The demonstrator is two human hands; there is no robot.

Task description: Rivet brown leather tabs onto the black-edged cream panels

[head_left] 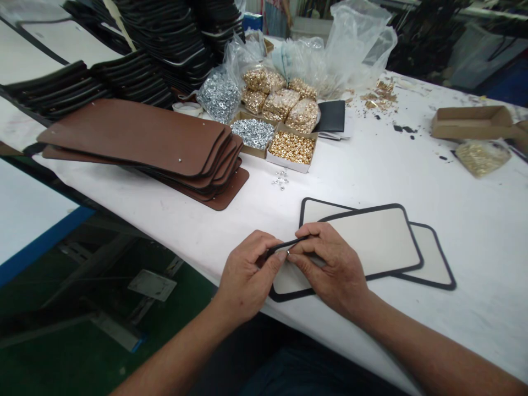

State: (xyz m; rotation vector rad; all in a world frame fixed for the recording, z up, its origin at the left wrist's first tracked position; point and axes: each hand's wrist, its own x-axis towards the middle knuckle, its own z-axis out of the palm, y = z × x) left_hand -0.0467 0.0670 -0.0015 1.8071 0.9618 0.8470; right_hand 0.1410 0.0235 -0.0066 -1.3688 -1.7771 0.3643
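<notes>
A light grey panel with a black border [371, 236] lies near the table's front edge, its left end lifted and bent. My left hand [249, 272] is closed on that end, thumb below and fingers behind the black edge. From the other side my right hand [332, 264] pinches the same edge. Between the thumb tips shows a small silvery metal piece [288, 252], mostly covered by fingers; it looks like one of the loose fasteners. Another bordered panel [431, 250] rests underneath, turned at an angle.
Brown panels [144, 135] are stacked at left, black ones [157, 44] behind. Boxes of silver [252, 133] and gold fasteners [291, 147] stand mid-table, with loose silver pieces [281, 179] in front. Bags of gold parts [280, 104] lie behind; a cardboard tray [472, 122] is at right.
</notes>
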